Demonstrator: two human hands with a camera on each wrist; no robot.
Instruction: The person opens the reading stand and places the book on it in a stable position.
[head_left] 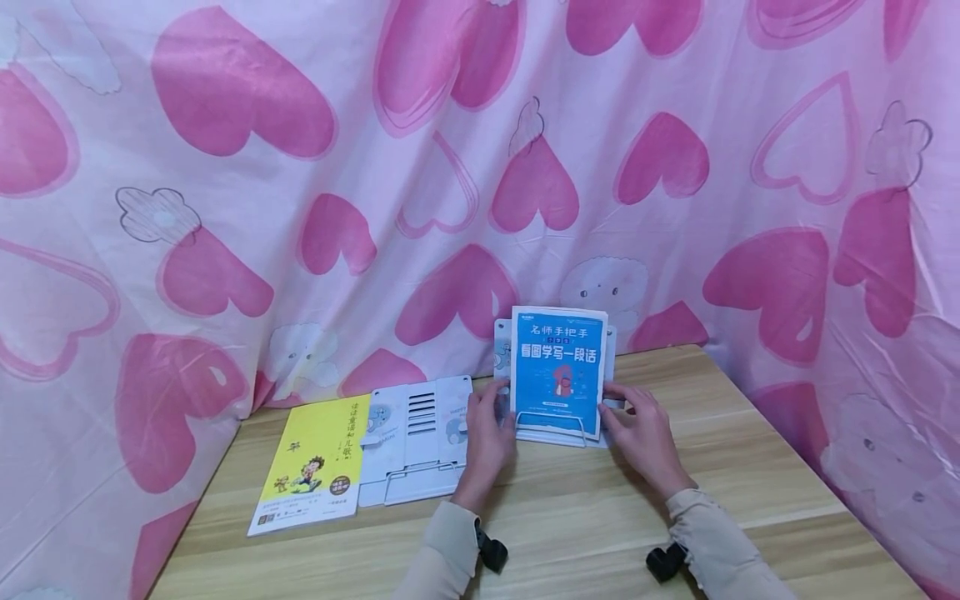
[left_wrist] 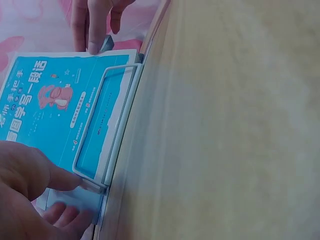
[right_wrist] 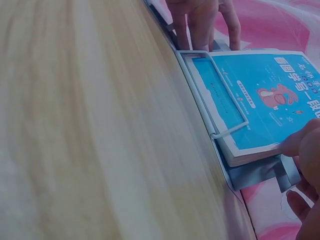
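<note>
A blue picture-writing book (head_left: 558, 375) with white Chinese lettering leans upright on a pale book stand (head_left: 502, 350). A white wire holder (left_wrist: 125, 66) crosses the front of its lower cover. My left hand (head_left: 489, 442) grips the left side of the stand, its thumb near the wire's end and its fingers around the edge. On the other side my right hand (head_left: 645, 433) holds the stand's edge, with the thumb (right_wrist: 290, 144) against the book's side. The fingertips behind the stand are partly hidden.
Left of my hands, a second book stand (head_left: 420, 442), slotted and with a wire front, lies on the wooden table (head_left: 570, 517). A yellow children's book (head_left: 315, 450) lies beside it. A pink heart-patterned curtain (head_left: 450, 192) hangs close behind.
</note>
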